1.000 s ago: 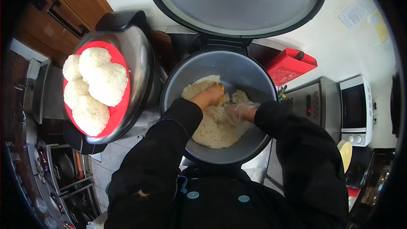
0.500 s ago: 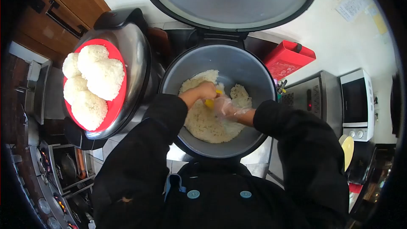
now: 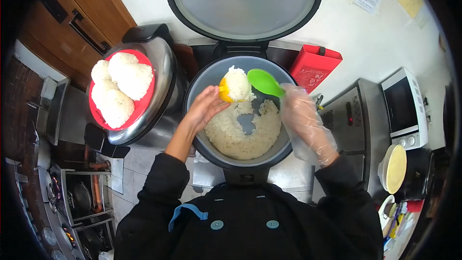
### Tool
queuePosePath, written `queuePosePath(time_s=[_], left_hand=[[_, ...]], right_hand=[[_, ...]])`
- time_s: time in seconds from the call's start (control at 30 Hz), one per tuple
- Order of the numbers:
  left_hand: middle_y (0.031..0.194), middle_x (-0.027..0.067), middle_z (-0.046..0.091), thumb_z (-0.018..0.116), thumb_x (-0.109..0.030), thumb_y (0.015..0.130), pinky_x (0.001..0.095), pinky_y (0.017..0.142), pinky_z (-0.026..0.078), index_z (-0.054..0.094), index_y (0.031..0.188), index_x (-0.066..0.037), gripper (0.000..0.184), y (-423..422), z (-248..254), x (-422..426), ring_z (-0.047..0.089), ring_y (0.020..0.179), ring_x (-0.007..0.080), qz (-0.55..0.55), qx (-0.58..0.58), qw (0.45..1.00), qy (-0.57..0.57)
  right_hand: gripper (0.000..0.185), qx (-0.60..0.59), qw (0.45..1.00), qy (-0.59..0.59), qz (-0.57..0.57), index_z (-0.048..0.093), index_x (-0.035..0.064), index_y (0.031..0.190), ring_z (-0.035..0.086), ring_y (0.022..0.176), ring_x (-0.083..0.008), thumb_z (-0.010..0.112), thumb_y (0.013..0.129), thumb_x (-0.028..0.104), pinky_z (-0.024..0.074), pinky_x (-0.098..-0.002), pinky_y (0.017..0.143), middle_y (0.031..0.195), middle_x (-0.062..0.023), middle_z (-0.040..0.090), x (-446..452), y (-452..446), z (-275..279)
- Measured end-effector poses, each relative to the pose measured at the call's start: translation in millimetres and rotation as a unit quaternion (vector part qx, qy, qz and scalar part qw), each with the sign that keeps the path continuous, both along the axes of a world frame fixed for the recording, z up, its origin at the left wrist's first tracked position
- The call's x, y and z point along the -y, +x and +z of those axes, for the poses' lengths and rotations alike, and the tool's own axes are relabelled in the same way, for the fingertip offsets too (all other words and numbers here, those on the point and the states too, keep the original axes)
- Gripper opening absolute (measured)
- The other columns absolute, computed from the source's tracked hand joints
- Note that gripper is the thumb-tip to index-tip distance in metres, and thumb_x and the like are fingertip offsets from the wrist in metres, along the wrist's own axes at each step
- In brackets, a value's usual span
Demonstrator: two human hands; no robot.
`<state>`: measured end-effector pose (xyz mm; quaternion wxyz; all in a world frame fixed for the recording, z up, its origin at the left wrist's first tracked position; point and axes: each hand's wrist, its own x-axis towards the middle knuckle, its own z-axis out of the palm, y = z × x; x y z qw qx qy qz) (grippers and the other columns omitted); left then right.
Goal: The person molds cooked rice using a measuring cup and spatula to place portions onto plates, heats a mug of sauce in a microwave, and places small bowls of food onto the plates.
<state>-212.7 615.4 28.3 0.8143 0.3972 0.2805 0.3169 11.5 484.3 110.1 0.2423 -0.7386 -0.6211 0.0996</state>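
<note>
A yellow cup [image 3: 224,94] heaped with white rice [image 3: 238,85] is in my left hand [image 3: 207,107], whose fingers hold it by its left side, above the open pot [image 3: 191,94]. My right hand [image 3: 304,116], in a clear plastic glove, is closed round the handle of a green spoon [image 3: 263,82]. The spoon's bowl is just right of the heaped rice. Below, cooked rice [image 3: 236,139] covers much of the pot's bottom, with a bare patch in its middle. Several rice mounds lie on a red plate [image 3: 132,121] at the left.
Under the red plate is a closed steel cooker [image 3: 159,115]. The pot's raised lid [image 3: 243,0] stands behind it. A red box [image 3: 315,66] is at the back right, with a steel cabinet [image 3: 353,125] and a white microwave [image 3: 409,110] further right. Burners [image 3: 57,188] are far left.
Both hands have risen from the rice inside the pot. The yellow cup now shows heaped with rice, and the green spoon has come into sight in my right hand.
</note>
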Motion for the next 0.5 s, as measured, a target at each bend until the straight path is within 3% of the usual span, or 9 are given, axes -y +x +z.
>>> queuePosePath(time_s=[0.07, 0.13, 0.17, 0.2, 0.27, 0.33, 0.43, 0.5], left_hand=[[0.106, 0.0083, 0.056, 0.050, -0.022, 0.094, 0.0433, 0.098, 0.044, 0.050, 0.101, -0.009, 0.015, -4, 3, 11, 0.056, 0.106, 0.0278, -0.012, 0.105, 0.994, -0.025], [0.108, 0.0096, 0.056, 0.050, -0.021, 0.094, 0.0443, 0.098, 0.044, 0.050, 0.098, -0.009, 0.013, -2, 9, 20, 0.056, 0.106, 0.0288, -0.013, 0.127, 0.991, -0.030], [0.111, 0.0108, 0.056, 0.049, -0.020, 0.095, 0.0453, 0.097, 0.044, 0.050, 0.096, -0.009, 0.012, -1, 11, 24, 0.056, 0.107, 0.0298, -0.014, 0.148, 0.988, -0.038], [0.111, 0.0108, 0.056, 0.049, -0.020, 0.095, 0.0453, 0.097, 0.044, 0.050, 0.096, -0.009, 0.012, -1, 13, 29, 0.056, 0.107, 0.0298, -0.014, 0.148, 0.988, -0.037], [0.104, 0.0082, 0.057, 0.051, -0.020, 0.094, 0.0411, 0.095, 0.046, 0.051, 0.092, -0.007, 0.013, -1, 18, 36, 0.058, 0.100, 0.0197, -0.035, 0.156, 0.987, 0.022], [0.103, 0.0073, 0.057, 0.052, -0.019, 0.093, 0.0395, 0.093, 0.047, 0.053, 0.089, -0.006, 0.014, -1, 33, 48, 0.058, 0.100, 0.0185, -0.020, 0.115, 0.991, 0.067], [0.102, 0.0059, 0.057, 0.055, -0.017, 0.092, 0.0360, 0.091, 0.048, 0.056, 0.084, -0.004, 0.016, 1, 51, 63, 0.057, 0.098, 0.0163, 0.020, 0.037, 0.986, 0.163], [0.102, 0.0054, 0.057, 0.056, -0.016, 0.091, 0.0341, 0.090, 0.049, 0.057, 0.083, -0.003, 0.016, 2, 50, 66, 0.057, 0.098, 0.0153, 0.039, -0.003, 0.977, 0.208]], right_hand=[[0.030, -0.023, 0.997, 0.055, -0.057, 0.055, 0.0028, 0.113, 0.061, 0.093, -0.0381, 0.049, 0.084, 0.003, 0.0471, -0.0447, 0.081, 0.098, -0.0261, 0.061, 6, -1, 4], [0.032, -0.075, 0.973, 0.212, 0.058, 0.054, 0.0062, 0.118, 0.061, 0.082, -0.0396, 0.051, 0.086, 0.008, 0.0468, -0.0455, 0.078, 0.088, -0.0205, 0.064, 10, -5, -4], [0.033, -0.046, 0.987, 0.124, 0.094, 0.053, 0.0103, 0.123, 0.060, 0.082, -0.0399, 0.049, 0.091, 0.017, 0.0449, -0.0450, 0.080, 0.086, -0.0202, 0.064, 15, -6, -8], [0.033, -0.046, 0.987, 0.125, 0.093, 0.053, 0.0103, 0.123, 0.060, 0.082, -0.0399, 0.049, 0.091, 0.017, 0.0449, -0.0450, 0.080, 0.086, -0.0202, 0.064, 19, -10, -8], [0.036, -0.135, 0.978, -0.010, 0.161, 0.050, 0.0126, 0.128, 0.060, 0.080, -0.0403, 0.045, 0.094, 0.023, 0.0446, -0.0437, 0.081, 0.084, -0.0234, 0.062, 21, -22, -3], [0.036, -0.129, 0.979, -0.022, 0.159, 0.050, 0.0140, 0.129, 0.059, 0.080, -0.0407, 0.043, 0.095, 0.026, 0.0443, -0.0420, 0.082, 0.086, -0.0250, 0.061, 24, -30, 3], [0.037, -0.213, 0.968, -0.039, 0.123, 0.049, 0.0142, 0.130, 0.060, 0.081, -0.0406, 0.042, 0.096, 0.027, 0.0445, -0.0410, 0.080, 0.087, -0.0248, 0.061, 23, -37, -2], [0.039, -0.225, 0.966, 0.030, 0.124, 0.046, 0.0146, 0.132, 0.062, 0.071, -0.0308, 0.043, 0.096, 0.029, 0.0464, -0.0356, 0.073, 0.081, -0.0183, 0.063, 22, -40, -23]])
